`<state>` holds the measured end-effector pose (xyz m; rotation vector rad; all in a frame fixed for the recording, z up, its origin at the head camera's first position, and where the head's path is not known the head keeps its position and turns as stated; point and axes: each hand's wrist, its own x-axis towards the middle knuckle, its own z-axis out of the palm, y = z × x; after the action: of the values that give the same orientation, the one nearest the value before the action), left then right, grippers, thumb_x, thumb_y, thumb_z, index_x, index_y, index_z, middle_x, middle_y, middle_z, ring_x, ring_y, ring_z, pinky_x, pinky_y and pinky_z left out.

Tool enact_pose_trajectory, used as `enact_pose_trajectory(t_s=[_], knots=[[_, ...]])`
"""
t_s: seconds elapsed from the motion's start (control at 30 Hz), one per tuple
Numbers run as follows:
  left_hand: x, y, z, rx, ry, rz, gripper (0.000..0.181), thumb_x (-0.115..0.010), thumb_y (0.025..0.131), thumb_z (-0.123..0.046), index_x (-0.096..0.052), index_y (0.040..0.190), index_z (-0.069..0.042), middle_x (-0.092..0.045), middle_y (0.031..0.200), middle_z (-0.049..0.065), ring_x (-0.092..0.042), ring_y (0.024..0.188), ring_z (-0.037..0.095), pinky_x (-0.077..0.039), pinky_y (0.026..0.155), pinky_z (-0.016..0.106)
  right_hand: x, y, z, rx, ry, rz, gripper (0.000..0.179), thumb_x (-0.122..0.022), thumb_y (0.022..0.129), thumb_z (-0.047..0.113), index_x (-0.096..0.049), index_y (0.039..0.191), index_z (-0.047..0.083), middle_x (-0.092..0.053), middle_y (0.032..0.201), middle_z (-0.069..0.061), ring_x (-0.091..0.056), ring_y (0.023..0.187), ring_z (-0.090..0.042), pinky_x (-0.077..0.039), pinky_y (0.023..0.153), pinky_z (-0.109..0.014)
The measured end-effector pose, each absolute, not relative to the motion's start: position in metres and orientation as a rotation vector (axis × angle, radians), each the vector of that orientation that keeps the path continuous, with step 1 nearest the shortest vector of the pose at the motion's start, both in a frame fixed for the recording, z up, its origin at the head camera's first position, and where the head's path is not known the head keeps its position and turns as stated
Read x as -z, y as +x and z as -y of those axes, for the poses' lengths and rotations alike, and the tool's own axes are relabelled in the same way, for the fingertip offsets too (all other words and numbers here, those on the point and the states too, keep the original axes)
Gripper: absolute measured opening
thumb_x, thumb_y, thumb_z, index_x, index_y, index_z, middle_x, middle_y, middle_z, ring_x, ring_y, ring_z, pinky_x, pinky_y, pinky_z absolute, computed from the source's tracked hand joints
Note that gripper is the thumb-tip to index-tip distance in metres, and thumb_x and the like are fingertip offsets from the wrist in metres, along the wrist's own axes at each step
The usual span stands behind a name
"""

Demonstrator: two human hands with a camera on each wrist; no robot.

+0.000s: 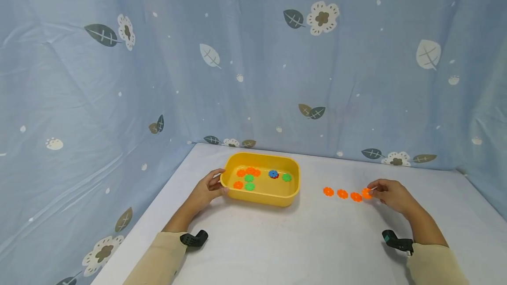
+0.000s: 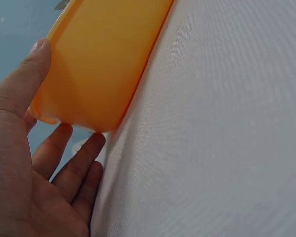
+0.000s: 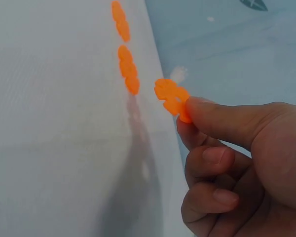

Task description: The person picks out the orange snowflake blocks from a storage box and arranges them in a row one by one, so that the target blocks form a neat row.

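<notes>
Between right thumb and index finger, my right hand pinches an orange flower-shaped plastic disc, raised over the table. Three matching orange discs lie in a row just left of it. My left hand grips the left end of a yellow plastic basin, thumb along its near side and fingers at its end wall. Inside the basin lie several orange discs, three green discs and a blue disc overlapping a red one. The left wrist view shows only the basin's outside.
A white cloth covers the table. Blue curtain with printed leaves and flowers hangs along the back and sides. A dark wrist camera sits on the left wrist, another on the right.
</notes>
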<state>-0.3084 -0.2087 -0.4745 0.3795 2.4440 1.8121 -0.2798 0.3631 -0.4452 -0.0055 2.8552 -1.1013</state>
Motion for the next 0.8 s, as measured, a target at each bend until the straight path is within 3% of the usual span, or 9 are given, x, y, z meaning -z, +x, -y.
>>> enact_pose_trajectory(t_s=[0.43,0.8], knots=[[0.477,-0.31,0.21,-1.813,0.349,-2.438,0.077,-0.081,0.081,-0.027,-0.041,0.146,-0.018,-0.044,0.147,0.012,-0.055,0.122,0.03,-0.044,0.101,0.045,0.457,-0.283,-0.371,1.053,0.108,-2.823,0.028,-0.06,0.09,0.004,-0.059,0.115,-0.008,-0.061,0.097,-0.014,-0.053,0.082,-0.025,-0.051,0.068,-0.033],[0.476,-0.311,0.209,-1.8,0.346,-2.448,0.077,-0.081,0.08,-0.029,-0.042,0.146,-0.019,-0.045,0.146,0.012,-0.055,0.122,0.029,-0.043,0.101,0.045,0.461,-0.285,-0.37,0.935,0.144,-2.883,0.028,-0.063,0.091,0.009,-0.061,0.112,-0.01,-0.063,0.101,-0.02,-0.056,0.089,-0.031,-0.051,0.078,-0.047]])
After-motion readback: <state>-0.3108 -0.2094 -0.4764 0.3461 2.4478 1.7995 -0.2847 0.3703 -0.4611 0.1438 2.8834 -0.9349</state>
